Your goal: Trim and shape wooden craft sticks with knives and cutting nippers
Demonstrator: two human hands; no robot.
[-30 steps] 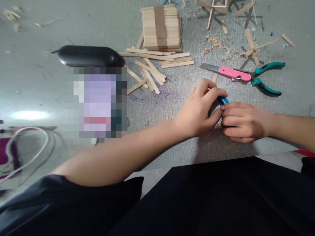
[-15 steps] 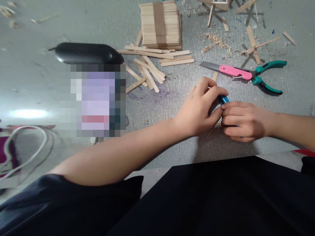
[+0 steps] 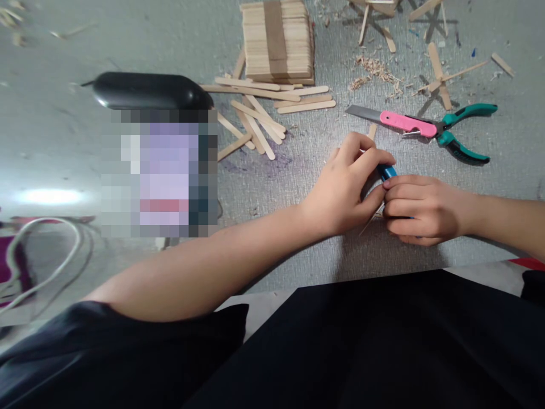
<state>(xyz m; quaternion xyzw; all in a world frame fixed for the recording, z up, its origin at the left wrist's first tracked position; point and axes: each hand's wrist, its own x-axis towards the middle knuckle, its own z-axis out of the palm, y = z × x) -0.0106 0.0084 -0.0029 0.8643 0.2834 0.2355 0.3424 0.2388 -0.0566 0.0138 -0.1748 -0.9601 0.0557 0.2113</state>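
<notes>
My right hand (image 3: 419, 210) is closed round a blue-bodied tool (image 3: 387, 172), probably a cutter; its working end and most of its body are hidden by fingers. My left hand (image 3: 351, 182) is bent over a wooden craft stick (image 3: 372, 132), whose rounded end shows beyond the fingers. The left thumb and fingertips meet the blue tool and the right fingertips. A thin pale sliver (image 3: 364, 228) shows below the left thumb. Just beyond the hands lie a pink folding knife (image 3: 406, 122) with its blade out and green-handled pliers (image 3: 466, 136), overlapping each other.
A banded stack of craft sticks (image 3: 293, 42) stands at the back, with loose sticks (image 3: 259, 122) before it. Wood shavings (image 3: 377, 71) and a crossed-stick piece (image 3: 438, 82) lie at back right. A black case (image 3: 149, 91) and a white cable (image 3: 76, 250) are at left.
Both hands keep nearly the same pose and place. The view has shifted very slightly; nothing has visibly been picked up or let go.
</notes>
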